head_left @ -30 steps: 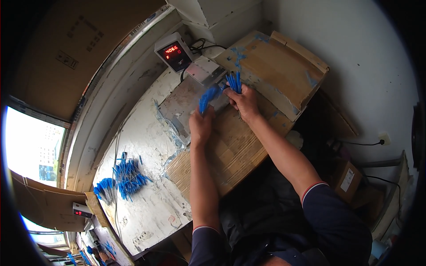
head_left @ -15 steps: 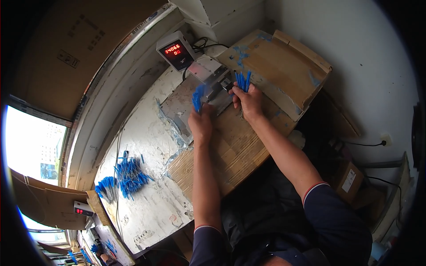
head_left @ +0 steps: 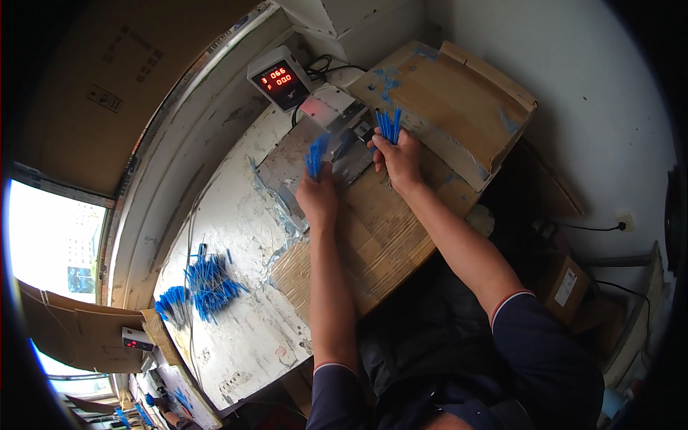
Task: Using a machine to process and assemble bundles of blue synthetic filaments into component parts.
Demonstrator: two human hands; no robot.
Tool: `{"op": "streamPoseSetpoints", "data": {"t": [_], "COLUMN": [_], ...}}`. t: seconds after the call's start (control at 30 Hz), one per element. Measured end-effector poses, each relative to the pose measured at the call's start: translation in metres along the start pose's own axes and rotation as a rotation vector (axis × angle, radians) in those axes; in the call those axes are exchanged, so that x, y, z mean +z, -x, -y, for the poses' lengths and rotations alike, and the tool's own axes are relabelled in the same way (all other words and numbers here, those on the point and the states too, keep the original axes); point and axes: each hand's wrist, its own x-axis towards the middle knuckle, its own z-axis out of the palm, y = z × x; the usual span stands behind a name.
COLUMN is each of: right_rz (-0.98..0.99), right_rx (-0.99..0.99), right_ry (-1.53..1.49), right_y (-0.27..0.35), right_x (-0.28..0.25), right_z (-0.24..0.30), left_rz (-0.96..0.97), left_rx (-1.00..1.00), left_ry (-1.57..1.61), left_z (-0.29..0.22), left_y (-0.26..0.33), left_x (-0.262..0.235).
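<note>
My left hand (head_left: pixel 317 202) is closed round a bunch of thin blue sticks (head_left: pixel 314 158), smeared by motion at their upper ends. Another bundle of slim blue sticks (head_left: pixel 388 126) points upward out of my right hand (head_left: pixel 401 159), whose fingers wrap its lower part. Between and just beyond the hands sits a small metal machine (head_left: pixel 331 107) with a dark working head (head_left: pixel 362 129) next to my right fingers. Whether the right hand touches that head, I cannot tell.
Two piles of blue-ended thin wires, a larger one (head_left: pixel 211 284) and a smaller one (head_left: pixel 172 304), lie on the worn white table (head_left: pixel 251 344). Behind the machine stands a red-digit counter box (head_left: pixel 281 83). Cardboard (head_left: pixel 451 93) covers the far right. Another person's hand (head_left: pixel 170 416) shows at lower left.
My left hand has shifted slightly left with its bunch. The right hand has moved a little up and left with its sticks. The lit digits on the counter box look different.
</note>
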Motion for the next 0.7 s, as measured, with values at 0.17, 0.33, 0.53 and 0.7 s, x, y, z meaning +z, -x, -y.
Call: {"op": "streamPoseSetpoints", "data": {"t": [0.17,0.33,0.53,0.7], "right_rz": [0.008,0.01,0.014,0.016], "right_rx": [0.017,0.018,0.008,0.004], "right_ry": [0.024,0.064,0.078,0.049], "right_y": [0.001,0.0,0.001,0.0], "right_x": [0.001,0.001,0.004,0.0], "right_z": [0.001,0.002,0.001,0.0], "left_rz": [0.091,0.166,0.154,0.138], "left_rx": [-0.02,-0.049,0.173,0.035], "left_ry": [0.025,0.023,-0.117,-0.048], "left_z": [-0.014,-0.022,-0.005,-0.017], "left_y": [-0.005,-0.006,-0.007,-0.003], "left_x": [0.003,0.004,0.004,0.004]}}
